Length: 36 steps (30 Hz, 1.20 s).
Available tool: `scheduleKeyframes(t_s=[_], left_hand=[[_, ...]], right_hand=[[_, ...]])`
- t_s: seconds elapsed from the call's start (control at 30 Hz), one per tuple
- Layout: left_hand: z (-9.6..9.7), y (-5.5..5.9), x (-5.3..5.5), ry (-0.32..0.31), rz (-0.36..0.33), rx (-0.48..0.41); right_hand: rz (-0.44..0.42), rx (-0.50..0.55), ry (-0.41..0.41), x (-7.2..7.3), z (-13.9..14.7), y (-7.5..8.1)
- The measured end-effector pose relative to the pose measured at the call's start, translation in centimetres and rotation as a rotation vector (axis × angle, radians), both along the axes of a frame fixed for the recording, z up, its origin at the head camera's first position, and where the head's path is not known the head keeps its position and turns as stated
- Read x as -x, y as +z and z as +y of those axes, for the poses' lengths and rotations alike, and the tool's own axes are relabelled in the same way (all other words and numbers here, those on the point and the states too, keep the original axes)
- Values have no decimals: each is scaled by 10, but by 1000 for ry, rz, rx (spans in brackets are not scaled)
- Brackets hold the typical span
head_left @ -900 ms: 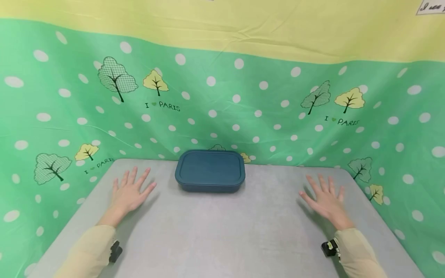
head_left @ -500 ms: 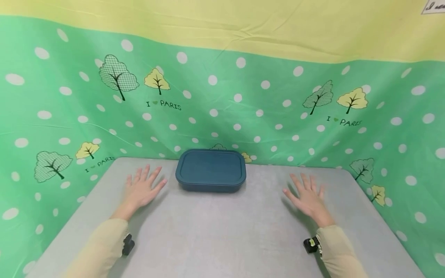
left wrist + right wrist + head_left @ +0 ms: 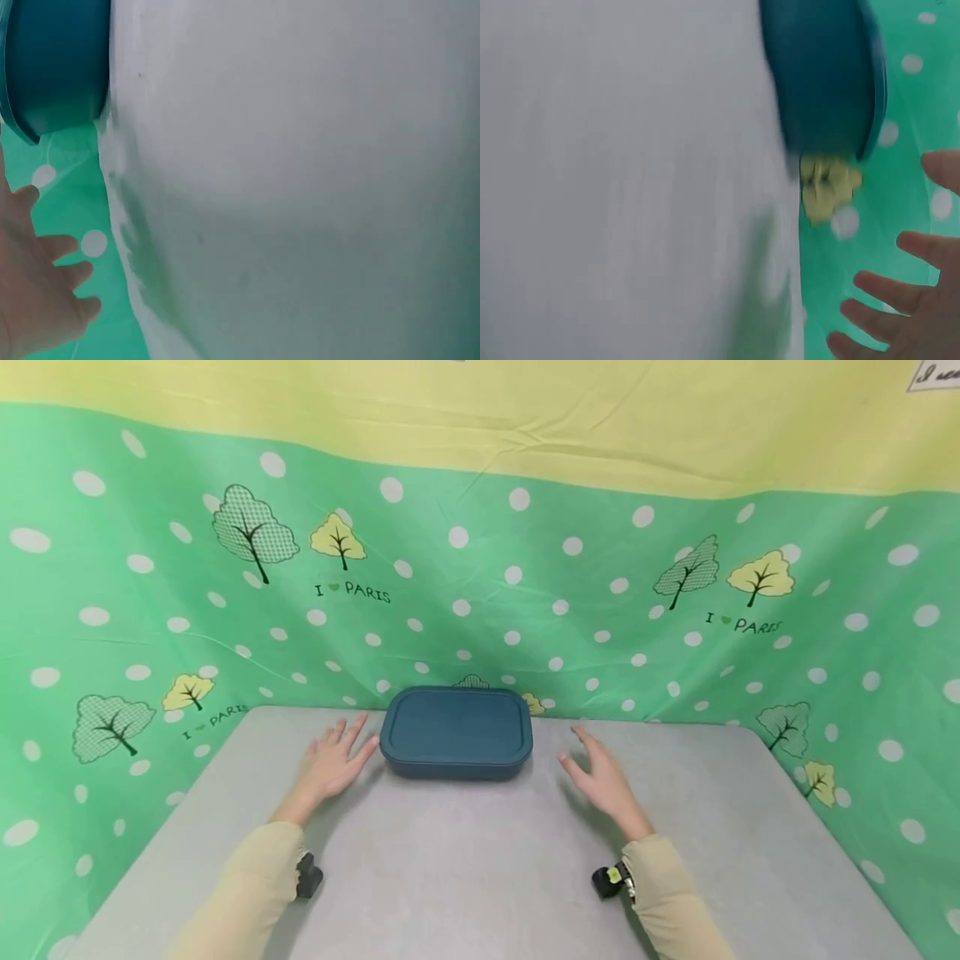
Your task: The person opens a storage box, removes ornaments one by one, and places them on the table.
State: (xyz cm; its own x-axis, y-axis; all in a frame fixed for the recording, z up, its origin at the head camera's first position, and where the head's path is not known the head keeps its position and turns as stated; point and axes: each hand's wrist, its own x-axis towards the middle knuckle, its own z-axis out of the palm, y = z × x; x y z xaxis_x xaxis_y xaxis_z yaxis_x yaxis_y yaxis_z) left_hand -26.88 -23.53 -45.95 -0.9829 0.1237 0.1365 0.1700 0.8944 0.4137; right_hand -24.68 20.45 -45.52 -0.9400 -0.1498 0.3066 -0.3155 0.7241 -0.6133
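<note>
A dark blue rectangular lidded box (image 3: 456, 731) with rounded corners sits at the back of the grey table, its lid on. My left hand (image 3: 330, 766) is at its left side, fingers spread, with the thumb tip right at the box's edge in the head view. Off the right side is my right hand (image 3: 603, 777), fingers extended and a gap between it and the box. Both hands hold nothing. In the left wrist view the box's end (image 3: 56, 67) shows above the left hand (image 3: 37, 277); the right wrist view has the box (image 3: 825, 75) beyond the right fingers.
The grey table (image 3: 465, 868) runs back to a green polka-dot cloth (image 3: 510, 593) with printed trees and a yellow upper band. This cloth also hangs along both sides. A black wrist camera (image 3: 309, 875) is strapped to the left sleeve, another black camera (image 3: 606, 882) to the right.
Both hands have moved inward toward the box, the left one rightward and the right one leftward, the right travelling farther. The box has stayed in place.
</note>
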Motion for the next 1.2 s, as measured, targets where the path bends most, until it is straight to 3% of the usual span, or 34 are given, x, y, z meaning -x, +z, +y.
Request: scheduleKeyframes(t_s=[0.23,0.47,0.6,0.7,0.93,1.2], left_hand=[[4,-3,13,-126,-40,-294],[6,-7,21,-173,-147,-539],[8,-10,25,-201,-237,-734],[10,-11,26,-205,-277,-831],[17,-5,25,-268,-336,-936],[30,-1,28,-291,-339,-954]], right_hand=[[-104,334,73,10,-39,1],[-336,741,37,20,-62,-2],[-373,768,32,23,-69,-6],[-387,803,37,23,-73,-8],[-396,860,4,15,-68,-1],[-353,860,-25,14,-56,8]])
